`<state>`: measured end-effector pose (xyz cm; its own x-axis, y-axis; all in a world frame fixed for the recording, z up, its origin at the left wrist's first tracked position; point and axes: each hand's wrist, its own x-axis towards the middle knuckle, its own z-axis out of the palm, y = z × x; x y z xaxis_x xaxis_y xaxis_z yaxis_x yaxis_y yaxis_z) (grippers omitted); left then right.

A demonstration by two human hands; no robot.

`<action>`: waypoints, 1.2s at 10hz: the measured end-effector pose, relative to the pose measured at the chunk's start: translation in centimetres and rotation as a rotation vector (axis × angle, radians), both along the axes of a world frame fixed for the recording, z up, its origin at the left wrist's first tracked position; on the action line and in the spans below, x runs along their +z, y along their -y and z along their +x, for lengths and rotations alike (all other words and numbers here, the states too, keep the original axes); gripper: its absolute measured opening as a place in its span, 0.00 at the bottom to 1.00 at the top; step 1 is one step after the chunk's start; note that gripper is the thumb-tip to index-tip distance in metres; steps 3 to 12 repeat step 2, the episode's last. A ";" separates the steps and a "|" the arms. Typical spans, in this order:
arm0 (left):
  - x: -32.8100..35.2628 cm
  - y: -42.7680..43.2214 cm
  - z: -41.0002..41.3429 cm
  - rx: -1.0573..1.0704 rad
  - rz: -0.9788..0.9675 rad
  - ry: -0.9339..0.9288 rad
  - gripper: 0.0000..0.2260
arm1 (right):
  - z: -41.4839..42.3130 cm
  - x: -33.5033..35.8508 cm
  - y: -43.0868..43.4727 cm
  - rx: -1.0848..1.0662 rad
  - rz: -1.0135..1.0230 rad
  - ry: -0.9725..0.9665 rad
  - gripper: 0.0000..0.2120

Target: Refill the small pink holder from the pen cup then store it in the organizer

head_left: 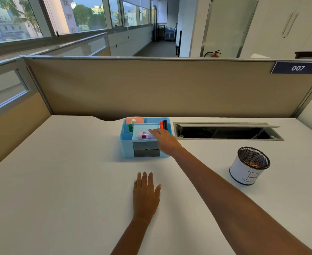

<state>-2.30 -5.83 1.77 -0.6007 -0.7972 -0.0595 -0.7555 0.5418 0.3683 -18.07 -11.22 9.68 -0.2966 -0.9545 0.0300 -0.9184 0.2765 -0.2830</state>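
Observation:
The small pink holder (145, 135) lies on its side in the middle compartment of the light blue organizer (126, 146) at the back of the desk. My right hand (163, 141) reaches over the organizer's right side, its fingers on the holder's right end; whether they grip it is hidden. My left hand (145, 195) rests flat on the white desk, palm down, fingers apart, holding nothing. The mesh pen cup (248, 167), wrapped in white paper marked "B", stands to the right, apart from both hands.
The organizer also holds a green-capped marker (131, 127), red and black markers (163, 125), a pink pad (135, 120) and a dark front drawer (146, 151). An open cable tray (225, 132) lies at the back right. A beige partition (160, 89) walls the desk's far edge.

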 end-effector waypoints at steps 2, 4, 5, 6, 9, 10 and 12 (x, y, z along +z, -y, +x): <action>-0.3 -0.9 -0.2 0.006 -0.012 0.057 0.32 | 0.7 -0.5 -3.9 -0.096 -0.244 0.146 0.27; -0.3 -0.9 -0.2 0.006 -0.012 0.057 0.32 | 0.7 -0.5 -3.9 -0.096 -0.244 0.146 0.27; -0.3 -0.9 -0.2 0.006 -0.012 0.057 0.32 | 0.7 -0.5 -3.9 -0.096 -0.244 0.146 0.27; -0.3 -0.9 -0.2 0.006 -0.012 0.057 0.32 | 0.7 -0.5 -3.9 -0.096 -0.244 0.146 0.27; -0.3 -0.9 -0.2 0.006 -0.012 0.057 0.32 | 0.7 -0.5 -3.9 -0.096 -0.244 0.146 0.27; -0.3 -0.9 -0.2 0.006 -0.012 0.057 0.32 | 0.7 -0.5 -3.9 -0.096 -0.244 0.146 0.27; -0.3 -0.9 -0.2 0.006 -0.012 0.057 0.32 | 0.7 -0.5 -3.9 -0.096 -0.244 0.146 0.27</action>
